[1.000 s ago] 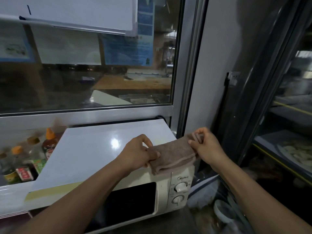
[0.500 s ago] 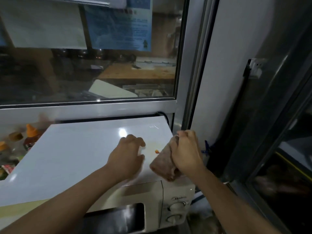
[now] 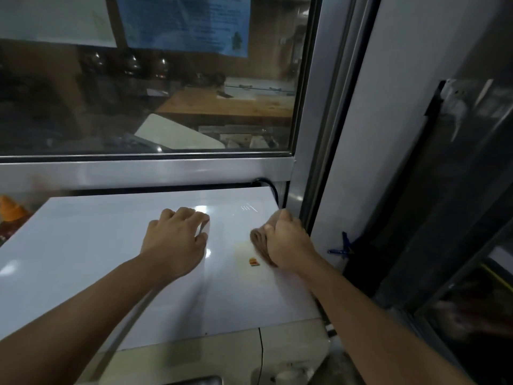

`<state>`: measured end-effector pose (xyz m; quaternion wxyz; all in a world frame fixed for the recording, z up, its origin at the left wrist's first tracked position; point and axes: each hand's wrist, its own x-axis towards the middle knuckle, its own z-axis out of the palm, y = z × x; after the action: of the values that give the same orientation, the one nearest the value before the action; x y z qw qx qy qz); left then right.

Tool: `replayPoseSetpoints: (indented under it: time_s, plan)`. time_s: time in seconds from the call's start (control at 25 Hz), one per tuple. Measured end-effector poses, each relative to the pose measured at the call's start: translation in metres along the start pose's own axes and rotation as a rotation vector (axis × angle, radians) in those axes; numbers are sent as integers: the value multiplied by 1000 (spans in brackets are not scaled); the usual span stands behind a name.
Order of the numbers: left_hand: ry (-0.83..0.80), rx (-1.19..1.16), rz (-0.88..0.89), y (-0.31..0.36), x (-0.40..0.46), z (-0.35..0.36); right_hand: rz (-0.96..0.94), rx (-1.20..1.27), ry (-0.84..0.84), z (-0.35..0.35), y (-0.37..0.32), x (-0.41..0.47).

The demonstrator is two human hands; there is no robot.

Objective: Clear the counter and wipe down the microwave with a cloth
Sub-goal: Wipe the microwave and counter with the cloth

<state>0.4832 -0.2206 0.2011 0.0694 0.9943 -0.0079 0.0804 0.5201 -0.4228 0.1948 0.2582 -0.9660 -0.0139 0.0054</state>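
Two hands rest on the microwave (image 3: 111, 259) top; right hand (image 3: 287, 243) grips the bunched cloth (image 3: 259, 240); left hand (image 3: 176, 240) lies palm-down, fingers loosely bent, holding nothing.

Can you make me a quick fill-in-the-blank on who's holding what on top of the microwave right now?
1. The brown cloth is gripped by the ____ hand.
2. The left hand rests on top of the ____.
3. The small orange sticker lies just to the ____ of the cloth.
Missing words: right; microwave; left
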Motion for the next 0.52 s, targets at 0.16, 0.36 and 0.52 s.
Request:
replayPoseSetpoints:
  time_s: [0.16,0.36,0.52]
  plan:
    - [45,48,31,-4,8,3,-35,128,-44,1,-11,68]
    - [30,28,22,-5,9,3,-39,183,-47,2,-17,104]
    - [0,10,17,-7,7,3,-118,79,-58,-1,-10,66]
